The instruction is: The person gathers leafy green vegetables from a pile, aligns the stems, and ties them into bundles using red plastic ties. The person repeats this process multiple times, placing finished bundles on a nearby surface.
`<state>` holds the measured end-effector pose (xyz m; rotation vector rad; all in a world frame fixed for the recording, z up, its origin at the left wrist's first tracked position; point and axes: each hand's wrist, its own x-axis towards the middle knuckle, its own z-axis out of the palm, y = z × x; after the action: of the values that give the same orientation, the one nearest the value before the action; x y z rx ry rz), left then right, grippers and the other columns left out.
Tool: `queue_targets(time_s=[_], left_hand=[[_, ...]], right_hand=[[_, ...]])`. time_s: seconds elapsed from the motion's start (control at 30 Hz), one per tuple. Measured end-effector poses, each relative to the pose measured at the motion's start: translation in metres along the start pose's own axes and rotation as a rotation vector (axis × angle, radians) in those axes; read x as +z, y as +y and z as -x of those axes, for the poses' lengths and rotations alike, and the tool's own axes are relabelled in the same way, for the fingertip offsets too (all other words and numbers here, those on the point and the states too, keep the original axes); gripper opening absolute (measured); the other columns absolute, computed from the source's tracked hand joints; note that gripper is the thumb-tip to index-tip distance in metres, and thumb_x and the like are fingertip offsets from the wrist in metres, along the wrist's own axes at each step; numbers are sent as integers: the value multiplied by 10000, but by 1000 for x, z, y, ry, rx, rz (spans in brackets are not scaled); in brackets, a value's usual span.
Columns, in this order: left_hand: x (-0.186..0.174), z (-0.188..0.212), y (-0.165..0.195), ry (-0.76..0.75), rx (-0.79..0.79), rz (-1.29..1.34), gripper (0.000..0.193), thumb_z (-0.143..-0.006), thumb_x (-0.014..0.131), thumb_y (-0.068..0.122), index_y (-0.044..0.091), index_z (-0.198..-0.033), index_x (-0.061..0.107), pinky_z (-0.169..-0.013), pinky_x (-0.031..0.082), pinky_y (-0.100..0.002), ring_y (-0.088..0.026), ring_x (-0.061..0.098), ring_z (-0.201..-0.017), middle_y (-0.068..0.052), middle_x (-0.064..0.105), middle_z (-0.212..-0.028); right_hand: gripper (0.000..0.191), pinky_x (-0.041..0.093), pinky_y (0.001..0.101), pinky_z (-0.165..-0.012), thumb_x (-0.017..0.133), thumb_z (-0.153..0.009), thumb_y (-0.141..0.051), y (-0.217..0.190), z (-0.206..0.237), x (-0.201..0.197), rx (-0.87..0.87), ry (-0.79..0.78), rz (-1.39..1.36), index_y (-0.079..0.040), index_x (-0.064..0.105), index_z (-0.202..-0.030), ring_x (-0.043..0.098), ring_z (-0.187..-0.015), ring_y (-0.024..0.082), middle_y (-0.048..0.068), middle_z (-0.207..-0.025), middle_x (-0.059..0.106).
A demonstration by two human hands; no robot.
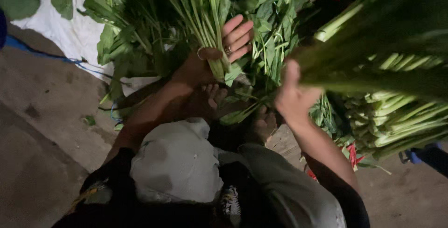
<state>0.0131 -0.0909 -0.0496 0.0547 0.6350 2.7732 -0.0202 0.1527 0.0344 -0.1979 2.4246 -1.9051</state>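
Gripping: left hand (pixel 212 55) fingers closed round leafy stalks (pixel 205 8) | right hand (pixel 294 95) fingers clasp green bundle (pixel 382 55)

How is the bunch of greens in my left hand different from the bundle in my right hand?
The left hand grips a slim bunch of thin-stemmed greens, stems together and leaves fanned. The right hand holds a bigger bundle of thick-stalked greens, close to the camera and blurred. The slim bunch points up the frame; the bigger bundle runs sideways. Both are leafy, green and held.

Ringed left grip (pixel 219 53), dark sleeves (pixel 343 195), grey trousers (pixel 177 162), bare feet (pixel 263 123).
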Motion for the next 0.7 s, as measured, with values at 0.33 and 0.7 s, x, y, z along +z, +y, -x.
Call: queue_targets(time_s=[0.33, 0.7], left_hand=[[-12, -24, -67, 387, -190, 25, 628, -962, 745, 165, 10, -1495, 451, -1102, 518, -421, -278, 584, -1287, -124, 615, -1344], [-28, -24, -49, -225, 16, -1625, 316, -1065, 745, 229, 181, -1369, 671, -930, 634, -286, -157, 768, -1062, -58, 750, -1263]], right_hand=[[753, 612, 484, -602, 555, -1038, -464, 18, 3, 31, 90, -643, 615, 91, 299, -1478, 693, -808, 437, 348, -1252, 547], [623, 556, 439, -895, 469, -965, -481, 45, 41, -11, 647, -747, 30, -128, 485, -1478, 670, -1009, 281, 198, -1118, 678]])
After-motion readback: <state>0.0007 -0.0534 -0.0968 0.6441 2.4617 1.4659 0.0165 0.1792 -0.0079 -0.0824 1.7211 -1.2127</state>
